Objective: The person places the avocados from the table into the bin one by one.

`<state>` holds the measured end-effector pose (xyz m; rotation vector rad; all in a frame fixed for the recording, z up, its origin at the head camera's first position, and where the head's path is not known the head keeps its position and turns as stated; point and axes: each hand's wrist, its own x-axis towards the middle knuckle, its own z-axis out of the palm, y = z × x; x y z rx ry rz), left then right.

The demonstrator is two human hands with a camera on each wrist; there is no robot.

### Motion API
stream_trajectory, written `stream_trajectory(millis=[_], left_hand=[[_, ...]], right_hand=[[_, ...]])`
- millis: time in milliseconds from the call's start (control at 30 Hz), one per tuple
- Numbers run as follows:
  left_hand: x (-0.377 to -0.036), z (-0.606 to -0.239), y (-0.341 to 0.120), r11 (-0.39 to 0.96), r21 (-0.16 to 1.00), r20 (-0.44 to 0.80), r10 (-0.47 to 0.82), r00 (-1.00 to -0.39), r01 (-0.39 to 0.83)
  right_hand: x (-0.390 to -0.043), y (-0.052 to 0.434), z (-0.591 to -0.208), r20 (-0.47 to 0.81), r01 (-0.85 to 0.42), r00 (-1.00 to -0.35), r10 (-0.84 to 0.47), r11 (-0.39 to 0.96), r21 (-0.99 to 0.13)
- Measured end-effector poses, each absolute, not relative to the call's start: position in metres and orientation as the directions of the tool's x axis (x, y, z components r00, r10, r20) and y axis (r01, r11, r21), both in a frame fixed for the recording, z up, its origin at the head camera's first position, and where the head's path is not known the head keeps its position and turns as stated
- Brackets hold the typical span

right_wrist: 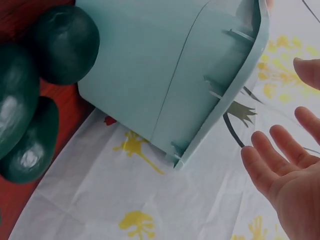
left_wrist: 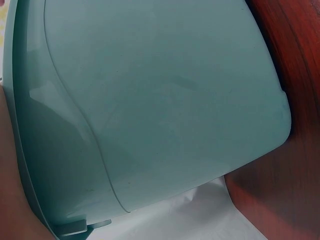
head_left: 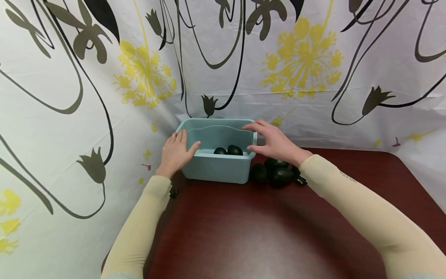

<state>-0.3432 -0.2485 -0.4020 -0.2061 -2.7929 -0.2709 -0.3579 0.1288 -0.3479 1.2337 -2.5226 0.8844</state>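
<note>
A light blue-green plastic bin (head_left: 216, 169) stands against the cloth at the back of the table. Two dark green avocados (head_left: 235, 150) show inside it. My left hand (head_left: 175, 153) rests on the bin's left rim, fingers extended and thumb spread toward the front edge. In the left wrist view, the bin's side wall (left_wrist: 165, 100) fills most of the picture. Above the right rim hovers my right hand (head_left: 273, 141), fingers spread and relaxed, holding nothing. Several avocados (head_left: 281, 177) lie beside the bin's right wall, partly under my right wrist; the right wrist view shows glossy avocados (right_wrist: 67, 45) close up.
A dark red-brown wooden table (head_left: 258, 232) stretches in front of the bin and to its right. White cloth (head_left: 223, 81) with yellow, grey and black flower prints hangs behind and along the left side, close to the bin.
</note>
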Motion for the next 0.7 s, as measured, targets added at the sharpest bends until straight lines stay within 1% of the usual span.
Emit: stream_trajectory(millis=[100, 233, 533, 700], left_hand=[[-0.344, -0.403, -0.249, 0.972, 0.165, 0.332, 0.106, -0.937, 0.169], [-0.344, -0.405, -0.251, 0.970, 0.174, 0.331, 0.104, -0.938, 0.169], [-0.344, -0.404, -0.251, 0.970, 0.171, 0.348, 0.105, -0.932, 0.173], [-0.344, -0.403, -0.249, 0.970, 0.171, 0.346, 0.106, -0.932, 0.174]], right_hand=[[-0.354, 0.135, -0.348, 0.432, -0.786, -0.614, -0.661, 0.468, -0.403], [-0.349, 0.145, -0.350, 0.438, -0.790, -0.611, -0.659, 0.476, -0.387], [-0.342, 0.166, -0.356, 0.408, -0.758, -0.651, -0.641, 0.513, -0.403], [-0.338, 0.181, -0.366, 0.402, -0.754, -0.655, -0.640, 0.528, -0.390]])
